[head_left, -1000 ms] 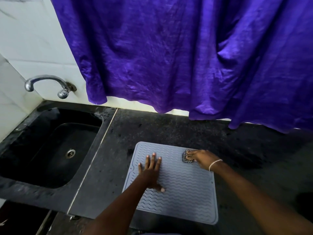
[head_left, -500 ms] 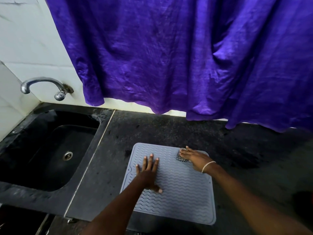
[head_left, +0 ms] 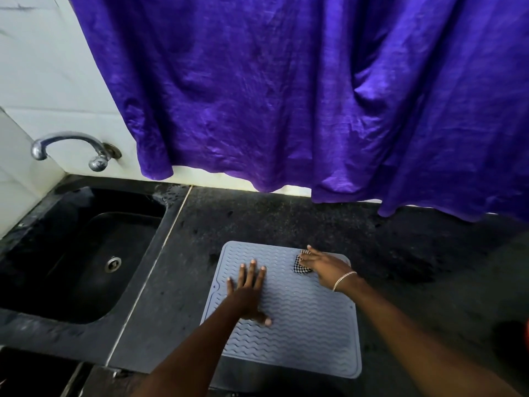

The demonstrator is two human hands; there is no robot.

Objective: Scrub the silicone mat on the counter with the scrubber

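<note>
A grey silicone mat [head_left: 309,325] with a wavy ribbed pattern lies flat on the dark counter [head_left: 257,222]. My left hand [head_left: 249,290] rests on the mat's left half with straight, spread fingers, pressing it down. My right hand [head_left: 323,265] is at the mat's far right corner and presses a small black-and-white checked scrubber [head_left: 300,267] onto the mat, with its fingers laid over it. Most of the scrubber is hidden under those fingers.
A black sink [head_left: 83,262] with a metal drain is set into the counter at the left, under a chrome tap [head_left: 71,144]. A purple curtain [head_left: 286,96] hangs over the back wall down to the counter's rear edge. Something red [head_left: 526,330] shows at the right edge.
My right hand has slid the scrubber slightly left and farther along the mat's top edge. My left hand has stayed pressed on the mat.
</note>
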